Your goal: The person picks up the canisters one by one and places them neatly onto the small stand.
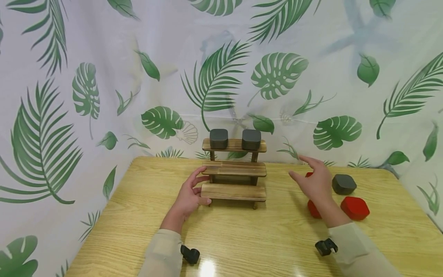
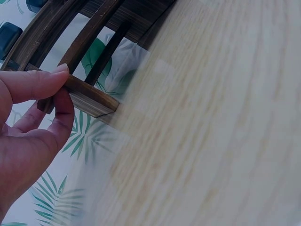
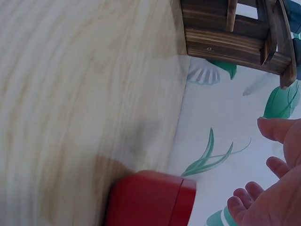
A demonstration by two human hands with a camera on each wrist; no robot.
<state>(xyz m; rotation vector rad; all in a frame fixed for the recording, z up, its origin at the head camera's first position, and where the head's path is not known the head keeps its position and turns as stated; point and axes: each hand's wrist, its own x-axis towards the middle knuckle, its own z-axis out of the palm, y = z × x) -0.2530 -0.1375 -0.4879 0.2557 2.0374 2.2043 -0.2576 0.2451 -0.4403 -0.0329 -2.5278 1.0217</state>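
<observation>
Fingers (image 2: 35, 84) of the left hand (image 1: 189, 196) curl round the left end of the bottom step of a little wooden stair rack (image 1: 235, 169). The thumb sits on top of the step and the other fingers go under it, so this grip is closed on the rack. In the left wrist view the hand fills the lower left of the frame and the dark slats of the rack run up to the top.

The right hand (image 1: 314, 181) is in the air, right of the middle of the head view. Its fingers are spread out and loose, and it holds nothing. That grip is open. It hangs just over some red boxes.

The rack stands in the middle of the head view, at the back of the bench (image 1: 242, 238). Two dark grey boxes (image 1: 219, 138) sit side by side on its top step. The middle and bottom steps are bare.

One red box (image 1: 354, 207) lies on the bench at the right, near the wrist. Another red box (image 1: 313, 209) peeks out from under the right hand. A grey box (image 1: 343, 184) lies just behind them, further right.

A leafy green and white cloth (image 1: 104, 77) hangs behind the bench.
</observation>
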